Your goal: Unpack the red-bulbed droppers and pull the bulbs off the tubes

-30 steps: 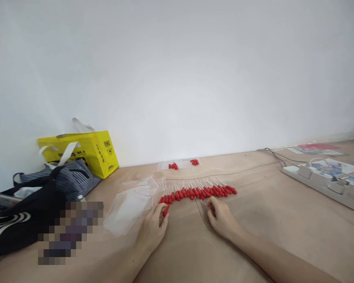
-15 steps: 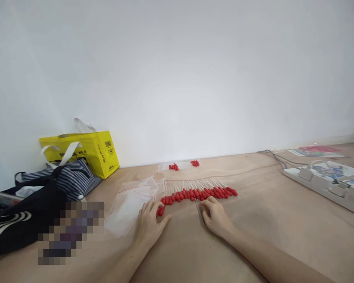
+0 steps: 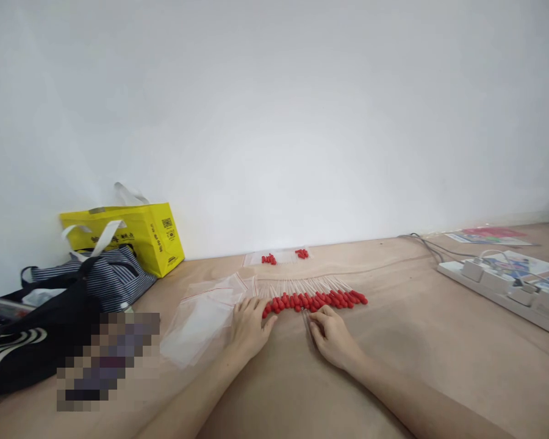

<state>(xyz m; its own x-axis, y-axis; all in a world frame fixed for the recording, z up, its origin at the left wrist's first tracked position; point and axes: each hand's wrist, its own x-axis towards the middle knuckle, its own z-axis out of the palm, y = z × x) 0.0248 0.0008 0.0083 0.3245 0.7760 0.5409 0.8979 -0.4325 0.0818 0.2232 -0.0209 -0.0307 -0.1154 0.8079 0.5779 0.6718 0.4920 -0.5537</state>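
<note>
A smooth white wall (image 3: 302,122) stood behind a tan, faintly streaked table (image 3: 274,396). Mid-table lay a row of red, bulb-ended pieces (image 3: 318,301) on thin pale stems (image 3: 295,286), bulbs nearer the person, stems fanned wallward. The left hand (image 3: 251,329) covered the row's left end, its grip spread, thumb away from the fingers; anything beneath was hidden. The right hand (image 3: 333,336) curled just below the row's middle, beside a narrow see-through strip (image 3: 307,324); whether its grip pinched that could not be told. The pieces looked light, their bulbs smooth, their slender stems probably bendable, so the thicker red ends seemed the surer hold. Leftward lay limp, clear plastic bags with red-lined edges (image 3: 199,323).
</note>
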